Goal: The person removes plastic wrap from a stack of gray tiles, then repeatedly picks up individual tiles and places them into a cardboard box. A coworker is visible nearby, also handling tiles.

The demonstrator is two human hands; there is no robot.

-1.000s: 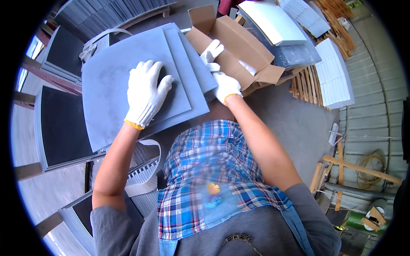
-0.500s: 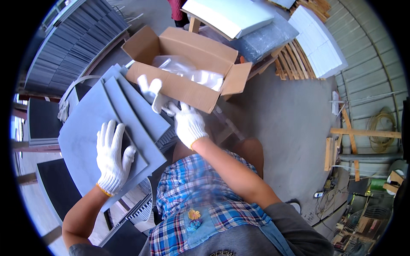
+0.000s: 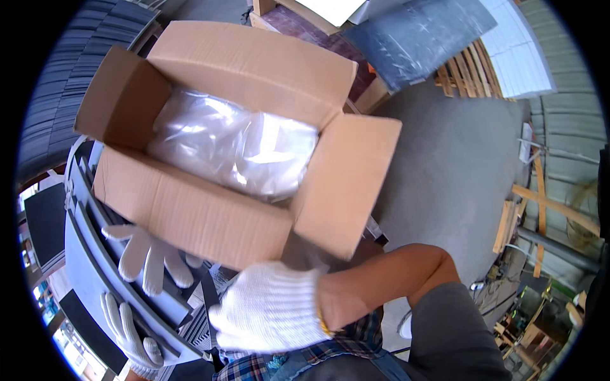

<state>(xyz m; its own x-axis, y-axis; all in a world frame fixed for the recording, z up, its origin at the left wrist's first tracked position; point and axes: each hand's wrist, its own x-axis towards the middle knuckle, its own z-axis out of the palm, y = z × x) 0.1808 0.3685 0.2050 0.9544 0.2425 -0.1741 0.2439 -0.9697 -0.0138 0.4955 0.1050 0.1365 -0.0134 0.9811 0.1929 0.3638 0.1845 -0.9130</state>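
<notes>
Curling my left hand [image 3: 131,335] closed over the edge of the grey panels [image 3: 81,263], with my blurred right hand [image 3: 270,306] showing no grip I can tell below the open cardboard box [image 3: 210,209], I am risking tilting the stack and sliding panels loose.
</notes>
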